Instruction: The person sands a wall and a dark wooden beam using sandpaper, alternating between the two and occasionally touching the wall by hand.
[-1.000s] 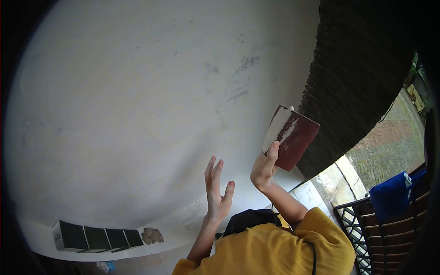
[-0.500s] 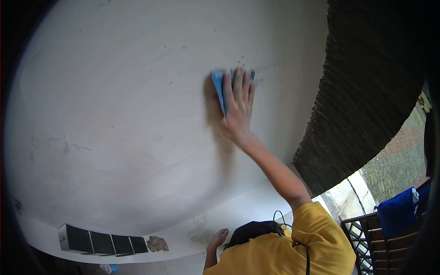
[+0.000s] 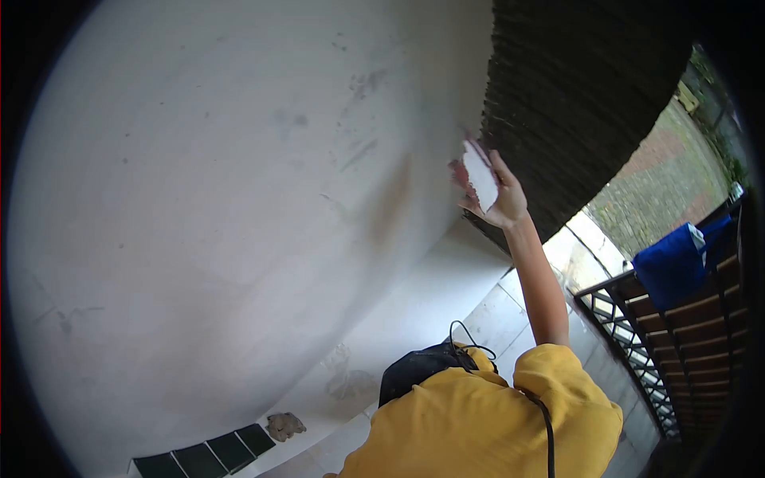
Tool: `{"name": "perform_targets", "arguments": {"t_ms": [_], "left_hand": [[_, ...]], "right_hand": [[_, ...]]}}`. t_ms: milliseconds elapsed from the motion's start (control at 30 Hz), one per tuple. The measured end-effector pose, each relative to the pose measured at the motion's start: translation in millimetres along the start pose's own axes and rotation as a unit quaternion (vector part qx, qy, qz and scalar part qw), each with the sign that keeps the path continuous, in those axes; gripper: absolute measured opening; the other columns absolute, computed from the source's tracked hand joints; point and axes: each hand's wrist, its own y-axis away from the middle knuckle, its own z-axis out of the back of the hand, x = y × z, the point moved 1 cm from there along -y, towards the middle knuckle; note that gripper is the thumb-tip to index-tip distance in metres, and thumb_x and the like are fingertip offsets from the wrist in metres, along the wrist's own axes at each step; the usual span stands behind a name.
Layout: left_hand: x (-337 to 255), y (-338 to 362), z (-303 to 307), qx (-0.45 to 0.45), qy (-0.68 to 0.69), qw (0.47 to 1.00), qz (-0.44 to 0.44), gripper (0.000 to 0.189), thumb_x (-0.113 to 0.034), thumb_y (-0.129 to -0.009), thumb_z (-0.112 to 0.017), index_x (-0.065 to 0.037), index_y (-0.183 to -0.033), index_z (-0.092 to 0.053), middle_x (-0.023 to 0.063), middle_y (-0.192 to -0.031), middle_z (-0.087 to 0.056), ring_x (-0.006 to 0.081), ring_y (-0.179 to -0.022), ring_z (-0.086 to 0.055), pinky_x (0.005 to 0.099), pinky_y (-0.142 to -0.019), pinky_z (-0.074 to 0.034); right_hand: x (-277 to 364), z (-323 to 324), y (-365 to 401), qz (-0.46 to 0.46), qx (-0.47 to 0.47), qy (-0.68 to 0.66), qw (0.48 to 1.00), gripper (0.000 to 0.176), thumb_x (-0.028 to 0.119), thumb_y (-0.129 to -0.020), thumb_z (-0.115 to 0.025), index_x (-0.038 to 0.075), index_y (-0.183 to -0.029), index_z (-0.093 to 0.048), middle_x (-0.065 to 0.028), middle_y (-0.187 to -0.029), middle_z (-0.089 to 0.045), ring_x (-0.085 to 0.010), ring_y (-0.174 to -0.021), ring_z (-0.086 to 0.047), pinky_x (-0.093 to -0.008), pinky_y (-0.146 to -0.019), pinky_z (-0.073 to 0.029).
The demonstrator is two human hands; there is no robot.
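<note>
In my raised right hand (image 3: 506, 203) is a thin piece of sandpaper (image 3: 480, 177), its dusty white face turned toward the camera. The fingers are partly hidden behind it and smeared by motion. This hand is off the white wall (image 3: 239, 199), in front of the wall's right end, beside the dark rough surface (image 3: 582, 111). Grey marks and scuffs dot the wall. My left hand is out of sight below the frame.
Dark green panels (image 3: 191, 460) run along the lower left, beside a rough brown patch (image 3: 284, 426). At the right stands a slatted brown and black metal structure (image 3: 677, 342) with a blue cloth (image 3: 669, 263) over it. Paving (image 3: 653, 187) lies beyond.
My right hand has left the wall and moved right, turning so the sandpaper's whitish face shows instead of its blue side. The view has shifted, and my left hand has dropped out of it.
</note>
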Motion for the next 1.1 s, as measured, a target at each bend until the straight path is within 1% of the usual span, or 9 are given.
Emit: {"name": "perform_targets", "arguments": {"t_ms": [67,433,533,633,667,833,1000,1067,1100], "left_hand": [[-4.2,-3.1,9.0,0.006,0.001,1.000,-0.009,0.053,-0.046,-0.097,-0.043,-0.011,-0.137,-0.051,0.0162,-0.132,-0.058,0.0292,-0.120,-0.056,0.0448,-0.101,-0.041],[-77.5,2.6,30.3,-0.008,0.033,0.998,-0.054,0.053,-0.046,-0.098,-0.040,-0.015,-0.141,-0.045,0.0127,-0.134,-0.056,0.0279,-0.119,-0.055,0.0479,-0.099,-0.040],[-70.8,4.9,20.6,0.000,0.025,0.999,-0.036,0.052,-0.044,-0.098,-0.041,-0.016,-0.142,-0.044,0.0123,-0.135,-0.055,0.0274,-0.118,-0.055,0.0486,-0.098,-0.040],[-67.1,25.0,6.2,-0.019,-0.016,0.999,-0.021,0.051,-0.042,-0.098,-0.043,-0.013,-0.140,-0.046,0.0135,-0.134,-0.056,0.0268,-0.117,-0.056,0.0462,-0.097,-0.042],[-75.0,45.1,-3.9,-0.029,-0.037,0.999,-0.019,0.051,-0.040,-0.098,-0.044,-0.011,-0.139,-0.047,0.0140,-0.133,-0.056,0.0265,-0.117,-0.056,0.0450,-0.097,-0.042],[12.5,-33.4,-1.5,0.019,0.037,0.996,-0.075,0.049,-0.036,-0.097,-0.047,-0.002,-0.132,-0.051,0.0153,-0.130,-0.057,0.0255,-0.115,-0.058,0.0389,-0.094,-0.045],[13.6,-21.9,-23.1,0.009,0.049,0.997,-0.059,0.049,-0.035,-0.097,-0.047,0.000,-0.130,-0.052,0.0155,-0.129,-0.058,0.0253,-0.114,-0.058,0.0377,-0.093,-0.046],[12.9,-24.1,-28.1,0.012,0.053,0.997,-0.061,0.048,-0.034,-0.097,-0.047,0.001,-0.130,-0.052,0.0155,-0.129,-0.058,0.0252,-0.114,-0.058,0.0372,-0.093,-0.046],[13.0,-26.8,-29.0,0.013,0.055,0.996,-0.063,0.048,-0.034,-0.097,-0.047,0.001,-0.129,-0.053,0.0155,-0.128,-0.058,0.0252,-0.114,-0.058,0.0369,-0.092,-0.046]], "right_hand": [[-22.1,58.8,-0.1,-0.099,-0.195,0.360,0.907,0.051,0.040,-0.098,-0.053,0.005,-0.135,-0.050,-0.0083,-0.126,-0.061,-0.0229,-0.106,-0.062,-0.0363,-0.094,-0.046],[20.6,151.2,22.5,-0.145,-0.265,0.537,0.788,0.033,0.024,-0.091,-0.061,0.001,-0.114,-0.065,-0.0065,-0.103,-0.068,-0.0144,-0.094,-0.059,-0.0289,-0.087,-0.045],[46.5,111.6,17.4,-0.113,-0.126,0.538,0.826,0.032,0.025,-0.090,-0.062,0.000,-0.111,-0.066,-0.0078,-0.101,-0.068,-0.0180,-0.100,-0.060,-0.0279,-0.088,-0.044],[35.4,139.9,26.8,-0.046,-0.162,-0.016,0.986,0.034,0.024,-0.090,-0.062,0.000,-0.113,-0.066,-0.0114,-0.102,-0.069,-0.0206,-0.103,-0.062,-0.0298,-0.089,-0.045],[30.3,145.2,30.3,-0.104,-0.159,0.135,0.972,0.034,0.024,-0.090,-0.061,0.000,-0.114,-0.066,-0.0125,-0.104,-0.068,-0.0208,-0.102,-0.062,-0.0300,-0.089,-0.046],[18.2,165.7,38.8,-0.322,-0.075,0.765,0.552,0.033,0.022,-0.092,-0.060,0.000,-0.115,-0.065,-0.0184,-0.109,-0.067,-0.0220,-0.101,-0.064,-0.0310,-0.087,-0.050],[25.7,122.2,20.5,-0.110,-0.108,0.443,0.883,0.035,0.035,-0.089,-0.065,0.001,-0.099,-0.070,-0.0213,-0.089,-0.070,-0.0279,-0.083,-0.069,-0.0363,-0.077,-0.054],[36.5,122.7,19.0,-0.106,-0.105,0.565,0.812,0.032,0.032,-0.087,-0.067,0.002,-0.095,-0.070,-0.0228,-0.086,-0.070,-0.0302,-0.081,-0.070,-0.0383,-0.074,-0.055],[54.4,149.1,12.9,-0.114,-0.077,0.773,0.620,0.030,0.030,-0.085,-0.068,0.001,-0.092,-0.070,-0.0231,-0.086,-0.069,-0.0307,-0.082,-0.070,-0.0386,-0.073,-0.055]]}}
